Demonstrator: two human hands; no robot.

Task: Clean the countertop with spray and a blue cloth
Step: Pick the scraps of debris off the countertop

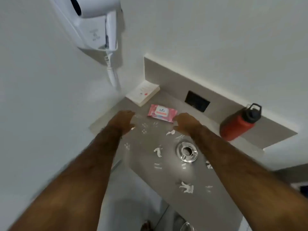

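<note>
Two bare forearms reach forward over a grey countertop (208,205) set into a white-walled corner. The left hand (122,121) hovers palm-down with its fingers loosely spread and nothing in them, near the left edge of the surface. The right hand (185,124) is also palm-down, its fingertips touching or just short of the near corner of a pink wet-wipes packet (162,112); motion blur makes it hard to say whether it is gripping the packet or only resting beside it. The packet lies flat, its white label flap shut, so its contents are not visible. Behind it, in the corner, a small white box (142,93) lies against the backsplash, closed as well. A red water bottle (237,125) with a dark cap and carry loop leans at a tilt against the backsplash at the right, cap on. Between the arms, scattered white scraps and smears (186,187) dot the countertop around a shiny chrome ring fitting (186,152) with an open centre. A black wall plate (197,101) sits in the backsplash, and a white wall-mounted hair dryer (98,27) hangs in its holder above left. Neither a spray bottle nor a blue cloth appears anywhere in view.
</note>
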